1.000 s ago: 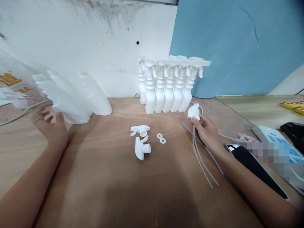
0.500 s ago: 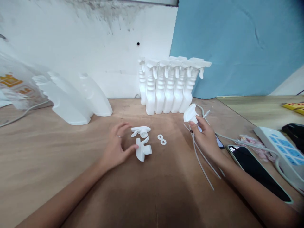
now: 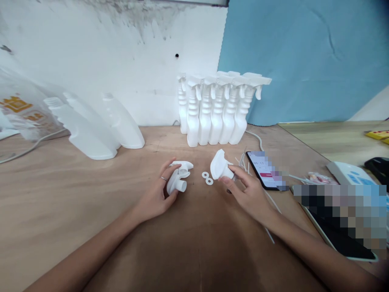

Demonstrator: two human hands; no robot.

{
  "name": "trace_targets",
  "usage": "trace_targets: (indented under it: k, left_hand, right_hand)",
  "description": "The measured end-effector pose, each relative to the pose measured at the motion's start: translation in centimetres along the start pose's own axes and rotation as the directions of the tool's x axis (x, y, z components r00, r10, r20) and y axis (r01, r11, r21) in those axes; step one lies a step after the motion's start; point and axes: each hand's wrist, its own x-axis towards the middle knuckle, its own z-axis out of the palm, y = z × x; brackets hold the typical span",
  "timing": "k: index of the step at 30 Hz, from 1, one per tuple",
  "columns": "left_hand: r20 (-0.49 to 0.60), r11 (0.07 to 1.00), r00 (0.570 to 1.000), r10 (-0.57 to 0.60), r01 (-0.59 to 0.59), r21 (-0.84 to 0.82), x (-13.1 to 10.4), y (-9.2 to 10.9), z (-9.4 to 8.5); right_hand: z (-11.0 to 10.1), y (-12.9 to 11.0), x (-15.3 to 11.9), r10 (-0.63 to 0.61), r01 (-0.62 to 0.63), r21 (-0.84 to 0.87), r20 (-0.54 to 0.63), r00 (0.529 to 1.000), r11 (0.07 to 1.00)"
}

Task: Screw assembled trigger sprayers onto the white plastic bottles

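Note:
My left hand (image 3: pixel 158 190) has its thumb and fingers closed round a white trigger spray head (image 3: pixel 175 183), whose round collar points right. Just behind it a second spray head (image 3: pixel 187 165) lies on the table, partly covered by the first one and my fingers. My right hand (image 3: pixel 247 194) pinches another white spray head (image 3: pixel 219 165) by its collar, above the table. Two flat white washers (image 3: pixel 207 178) lie between my hands. Thin white tubes (image 3: pixel 272 200) are on the table, partly hidden under my right hand and forearm.
Several white spray bottles with heads fitted (image 3: pixel 217 117) stand in a row by the wall. Bottles without heads (image 3: pixel 123 123) stand back left, near a plastic bag (image 3: pixel 27 109). On the right lie a lit phone (image 3: pixel 263 170), a dark-screened device (image 3: pixel 326 231) and a power strip (image 3: pixel 349 172).
My right hand has moved left with its spray head, uncovering the phone. My left hand has closed on the nearer spray head, which has turned and shifted slightly left and back.

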Motion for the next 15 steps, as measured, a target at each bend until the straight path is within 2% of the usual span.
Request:
trace_targets:
  k: [2, 4, 6, 8, 10, 11, 13, 15]
  left_hand:
    - [-0.117, 0.995, 0.988, 0.101, -0.101, 0.006, -0.4, 0.1, 0.2]
    - [-0.232, 0.978, 0.951, 0.203, -0.209, -0.001, -1.0, 0.7, 0.7]
    - [-0.259, 0.966, 0.950, 0.176, -0.217, -0.138, -1.7, 1.8, 1.7]
    - [-0.145, 0.897, 0.989, 0.002, -0.066, -0.436, -2.2, 3.2, 3.0]
    - [0.046, 0.716, 0.990, -0.133, 0.127, -0.686, -2.3, 4.6, 4.1]
    - [0.125, 0.629, 0.977, -0.170, 0.205, -0.749, -2.2, 5.1, 4.5]
    - [0.214, 0.525, 0.949, -0.230, 0.307, -0.794, -2.0, 5.5, 4.9]
    - [0.213, 0.487, 0.929, -0.301, 0.342, -0.804, -1.8, 5.4, 4.8]
  right_hand:
    - [-0.1, -0.1, 0.0, -0.011, 0.011, -0.026, 0.007, 1.000, 1.000]
    - [-0.1, -0.2, 0.0, -0.013, 0.014, -0.041, 0.019, 1.000, 0.999]
    - [0.2, -0.3, -0.3, -0.052, 0.055, -0.070, 0.037, 0.998, 0.996]
    - [0.5, -0.4, -0.7, -0.169, 0.181, -0.125, 0.095, 0.981, 0.976]
    - [0.9, -0.6, -1.1, -0.326, 0.364, -0.173, 0.213, 0.921, 0.915]
    - [1.1, -0.7, -1.3, -0.389, 0.448, -0.176, 0.287, 0.875, 0.876]
    - [1.3, -0.8, -1.5, -0.462, 0.558, -0.155, 0.408, 0.787, 0.815]
    - [1.3, -0.9, -1.5, -0.456, 0.576, -0.158, 0.461, 0.761, 0.802]
